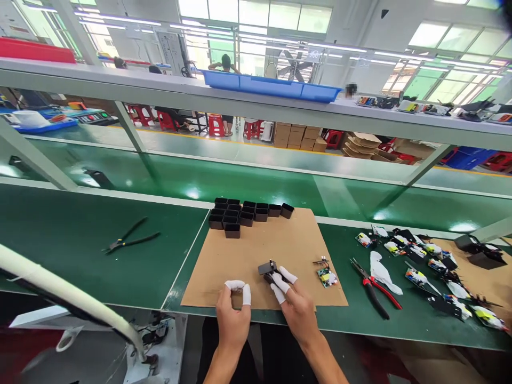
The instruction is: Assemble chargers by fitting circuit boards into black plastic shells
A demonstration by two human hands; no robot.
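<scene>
My right hand (298, 306), with white finger cots on its fingertips, is closed around a small black plastic housing piece (267, 268) above the brown cardboard sheet (224, 261). A small metallic detail shows at the top of that piece; its underside is hidden by my fingers. To the left, my left hand (233, 317) also wears white finger cots. Its thumb and index finger curl together in a pinch, and whatever may be between them is too small to make out. A small circuit board (327, 277) with a yellow component lies on the cardboard, right of my right hand.
Several open black plastic cases (232, 231) stand grouped at the cardboard's far edge. Red-and-black pliers (372, 288) and several circuit boards (418, 277) lie to the right. Black-handled cutters (130, 241) lie left. A shelf with a blue tray (272, 88) spans above the bench.
</scene>
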